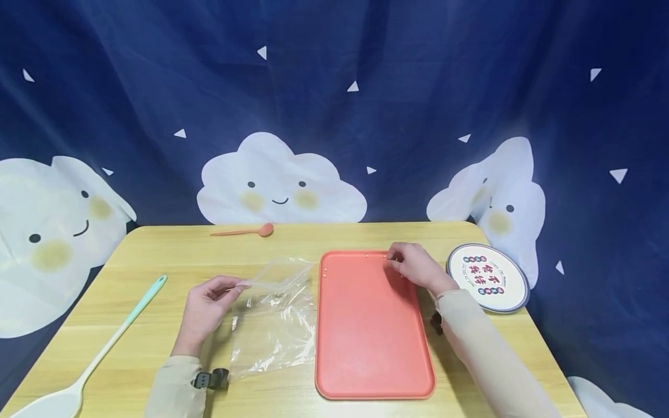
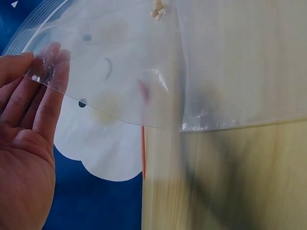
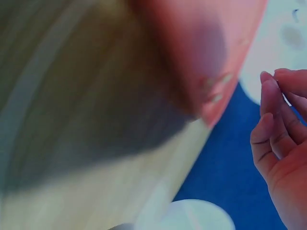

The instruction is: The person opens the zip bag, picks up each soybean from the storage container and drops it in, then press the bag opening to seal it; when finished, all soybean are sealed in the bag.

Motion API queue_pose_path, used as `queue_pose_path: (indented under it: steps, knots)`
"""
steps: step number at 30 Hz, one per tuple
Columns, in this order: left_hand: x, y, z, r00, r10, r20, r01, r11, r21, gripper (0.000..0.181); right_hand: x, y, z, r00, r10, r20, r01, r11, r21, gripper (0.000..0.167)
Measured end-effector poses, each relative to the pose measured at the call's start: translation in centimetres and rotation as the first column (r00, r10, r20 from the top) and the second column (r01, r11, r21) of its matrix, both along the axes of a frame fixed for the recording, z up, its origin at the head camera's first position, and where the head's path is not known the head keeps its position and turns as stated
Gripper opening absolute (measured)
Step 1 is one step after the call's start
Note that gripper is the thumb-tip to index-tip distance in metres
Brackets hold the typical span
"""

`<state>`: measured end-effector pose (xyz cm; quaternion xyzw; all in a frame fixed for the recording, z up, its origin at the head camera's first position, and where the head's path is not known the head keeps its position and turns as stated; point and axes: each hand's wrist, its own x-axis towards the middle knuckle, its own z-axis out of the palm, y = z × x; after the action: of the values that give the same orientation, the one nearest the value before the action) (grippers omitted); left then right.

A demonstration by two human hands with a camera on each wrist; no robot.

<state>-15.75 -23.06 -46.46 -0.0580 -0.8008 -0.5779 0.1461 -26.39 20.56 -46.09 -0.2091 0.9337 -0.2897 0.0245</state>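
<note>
My left hand pinches the upper left edge of a clear plastic zip bag, lifted off the table at that side. In the left wrist view, small pale nut-like pieces show in or through the bag. My right hand is over the far right corner of a coral-red tray. In the right wrist view its thumb and fingertips meet, and whether something tiny is between them cannot be seen. A few small pale pieces lie along the tray's far edge and far left corner.
A coral spoon lies at the table's back edge. On the left is a long-handled white spoon with a green handle end. A round white plate or mat with printed characters sits at the right edge. A blue curtain hangs behind.
</note>
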Motion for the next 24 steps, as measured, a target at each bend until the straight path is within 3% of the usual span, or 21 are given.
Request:
queue_pose_path:
  steps: [7, 16, 20, 24]
  knots:
    - [0.1, 0.2, -0.2, 1.000, 0.004, 0.003, -0.004, 1.000, 0.009, 0.012, 1.4, -3.0, 2.1, 0.987, 0.072, -0.144, -0.093, 0.985, -0.146, 0.010]
    - [0.1, 0.3, -0.2, 1.000, 0.022, -0.019, -0.023, 1.000, -0.013, 0.013, 3.3, -8.4, 4.3, 0.985, 0.123, -0.121, -0.155, 0.940, -0.304, 0.008]
    - [0.0, 0.4, -0.1, 0.999, 0.019, -0.040, -0.019, 1.000, -0.008, 0.014, 3.6, -10.9, 4.6, 0.982, 0.141, -0.128, -0.179, 0.912, -0.369, 0.011]
    - [0.1, 0.5, -0.2, 1.000, 0.004, -0.022, -0.004, 1.000, 0.007, 0.014, 3.7, -13.1, 4.1, 0.974, 0.160, -0.160, -0.214, 0.880, -0.423, 0.010]
